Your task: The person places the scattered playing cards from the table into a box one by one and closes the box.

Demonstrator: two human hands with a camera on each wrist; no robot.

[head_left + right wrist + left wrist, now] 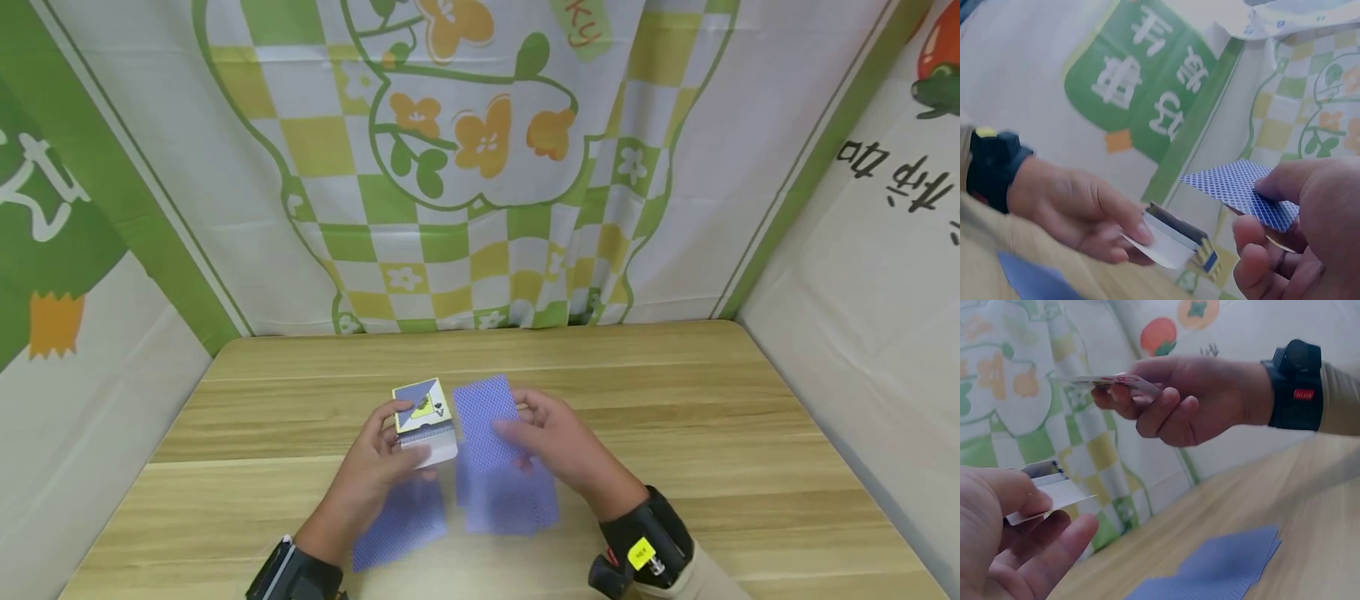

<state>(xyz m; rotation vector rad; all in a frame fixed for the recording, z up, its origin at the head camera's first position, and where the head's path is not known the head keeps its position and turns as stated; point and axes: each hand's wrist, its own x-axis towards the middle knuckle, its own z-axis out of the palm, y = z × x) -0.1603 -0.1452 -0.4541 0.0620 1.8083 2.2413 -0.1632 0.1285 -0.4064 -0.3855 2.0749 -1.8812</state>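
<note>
My left hand [365, 471] grips a small playing-card box [425, 414], its white end flap [441, 451] folded out under my thumb. In the right wrist view the box's mouth [1175, 228] stands open; how many cards are inside, I cannot tell. To the right, my right hand [564, 442] pinches a blue-backed playing card [483, 417] between thumb and fingers, its patterned back up. Whether it is one card or several is unclear. Both hands are above the table, with the card just right of the box and apart from it.
Below my hands, more blue-backed cards [504, 504] lie overlapping on the wooden table [712, 450]. Another group of blue cards [403, 527] lies to their left, partly behind my left hand. A printed cloth [465, 275] hangs behind the table's far edge, with cloth walls at both sides.
</note>
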